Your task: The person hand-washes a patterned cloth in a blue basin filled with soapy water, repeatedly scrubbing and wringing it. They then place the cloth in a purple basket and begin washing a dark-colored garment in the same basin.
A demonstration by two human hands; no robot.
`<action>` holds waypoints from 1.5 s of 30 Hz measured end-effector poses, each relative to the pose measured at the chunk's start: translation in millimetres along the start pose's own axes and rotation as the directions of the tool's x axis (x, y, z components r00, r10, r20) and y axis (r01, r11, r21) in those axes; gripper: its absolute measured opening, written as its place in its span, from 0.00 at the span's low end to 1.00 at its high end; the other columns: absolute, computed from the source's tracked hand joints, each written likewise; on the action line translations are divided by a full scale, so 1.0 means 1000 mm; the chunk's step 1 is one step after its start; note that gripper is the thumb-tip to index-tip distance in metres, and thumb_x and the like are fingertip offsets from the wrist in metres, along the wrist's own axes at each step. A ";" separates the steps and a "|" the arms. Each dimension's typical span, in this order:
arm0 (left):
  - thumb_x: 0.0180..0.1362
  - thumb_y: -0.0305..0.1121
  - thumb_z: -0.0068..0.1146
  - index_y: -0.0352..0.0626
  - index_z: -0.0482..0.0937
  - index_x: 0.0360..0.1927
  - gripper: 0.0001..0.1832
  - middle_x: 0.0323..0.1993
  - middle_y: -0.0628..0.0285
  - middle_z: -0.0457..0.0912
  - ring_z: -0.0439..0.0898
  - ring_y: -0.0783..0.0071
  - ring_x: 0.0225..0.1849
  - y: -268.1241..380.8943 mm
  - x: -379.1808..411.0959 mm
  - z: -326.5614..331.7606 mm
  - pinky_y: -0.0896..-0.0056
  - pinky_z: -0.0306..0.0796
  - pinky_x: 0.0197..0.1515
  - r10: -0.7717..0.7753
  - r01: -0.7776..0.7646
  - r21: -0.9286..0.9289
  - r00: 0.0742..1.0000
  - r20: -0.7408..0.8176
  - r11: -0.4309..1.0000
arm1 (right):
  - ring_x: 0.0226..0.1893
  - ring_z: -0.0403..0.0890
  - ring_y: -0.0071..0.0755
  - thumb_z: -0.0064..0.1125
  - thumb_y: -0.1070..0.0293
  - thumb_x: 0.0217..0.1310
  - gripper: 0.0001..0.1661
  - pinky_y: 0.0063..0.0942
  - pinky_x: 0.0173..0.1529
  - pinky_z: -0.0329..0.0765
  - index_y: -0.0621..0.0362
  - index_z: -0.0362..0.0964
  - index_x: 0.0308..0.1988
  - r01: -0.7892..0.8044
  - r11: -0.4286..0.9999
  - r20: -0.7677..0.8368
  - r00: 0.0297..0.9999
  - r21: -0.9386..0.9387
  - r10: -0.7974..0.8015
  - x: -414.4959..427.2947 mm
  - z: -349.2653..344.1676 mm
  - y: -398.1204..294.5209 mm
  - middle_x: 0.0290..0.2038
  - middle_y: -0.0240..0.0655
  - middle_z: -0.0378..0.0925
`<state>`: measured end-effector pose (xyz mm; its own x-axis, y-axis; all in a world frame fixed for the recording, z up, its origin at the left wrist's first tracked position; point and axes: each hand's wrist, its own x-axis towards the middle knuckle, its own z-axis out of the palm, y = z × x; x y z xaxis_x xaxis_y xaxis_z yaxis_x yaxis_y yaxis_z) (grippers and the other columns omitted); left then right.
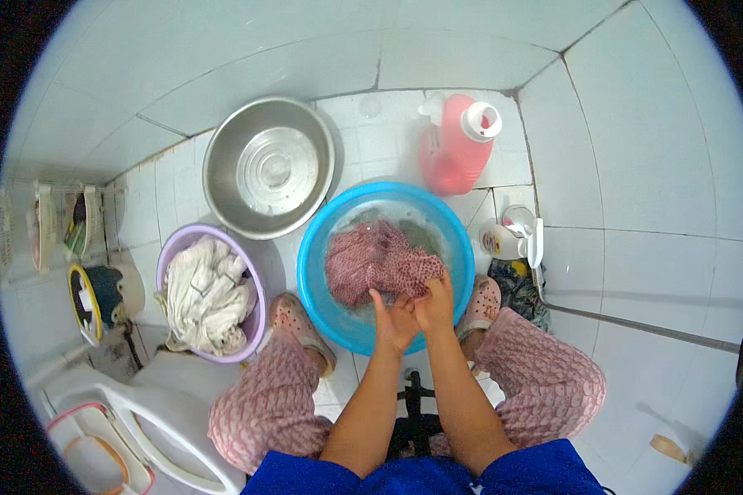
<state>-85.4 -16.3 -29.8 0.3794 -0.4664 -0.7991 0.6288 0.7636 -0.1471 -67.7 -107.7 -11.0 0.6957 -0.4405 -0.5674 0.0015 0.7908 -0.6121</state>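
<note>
A round blue plastic basin [306, 303] stands on the tiled floor between my feet. Sudsy water and a wet red-and-white patterned cloth [371, 263] are in it, with darker cloth [416, 234] under the water behind. Over the basin's near part, my right hand [434, 303] is closed on the near right end of the patterned cloth. My left hand [396, 318] is beside it, palm up, thumb raised and touching or close to the cloth's near edge; whether its fingers grip any cloth is hard to tell.
Behind left stands a metal basin [278, 167]; a purple basin [162, 263] holds white clothes [204, 291]. A pink detergent bottle [461, 145] stands at the back. At right are a white bottle [501, 241] and a dark plastic bag [517, 291]. A white plastic chair [179, 427] is at lower left.
</note>
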 end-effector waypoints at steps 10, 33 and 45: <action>0.66 0.39 0.37 0.43 0.63 0.59 0.21 0.60 0.58 0.66 0.70 0.64 0.55 0.034 0.013 0.033 0.57 0.66 0.56 0.047 0.063 -0.258 0.915 0.400 0.964 | 0.41 0.75 0.41 0.56 0.73 0.45 0.09 0.33 0.47 0.70 0.60 0.70 0.31 0.605 -0.070 0.609 0.792 -0.793 -0.053 -0.079 0.071 -0.007 0.38 0.42 0.71; 0.66 0.37 0.37 0.47 0.56 0.65 0.24 0.65 0.62 0.59 0.57 0.69 0.65 0.056 0.021 0.027 0.70 0.56 0.63 0.109 -0.071 -0.109 0.910 0.400 0.991 | 0.63 0.58 0.42 0.40 0.74 0.60 0.24 0.35 0.66 0.52 0.65 0.62 0.57 0.528 0.162 0.522 0.849 -0.834 -0.077 -0.063 0.067 0.027 0.61 0.47 0.59; 0.65 0.39 0.39 0.43 0.51 0.66 0.28 0.66 0.58 0.56 0.63 0.66 0.61 0.048 0.026 0.016 0.66 0.61 0.60 0.147 -0.024 -0.243 0.854 0.500 0.970 | 0.64 0.57 0.41 0.41 0.73 0.62 0.23 0.35 0.64 0.56 0.63 0.62 0.57 0.417 0.134 0.424 0.905 -0.899 0.033 -0.068 0.041 0.027 0.62 0.44 0.59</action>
<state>-34.3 0.9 -48.0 0.7553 -0.5094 -0.4124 0.4353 0.8603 -0.2653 -85.7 -38.7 33.8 0.9344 -0.1925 -0.2997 -0.3557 -0.4598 -0.8137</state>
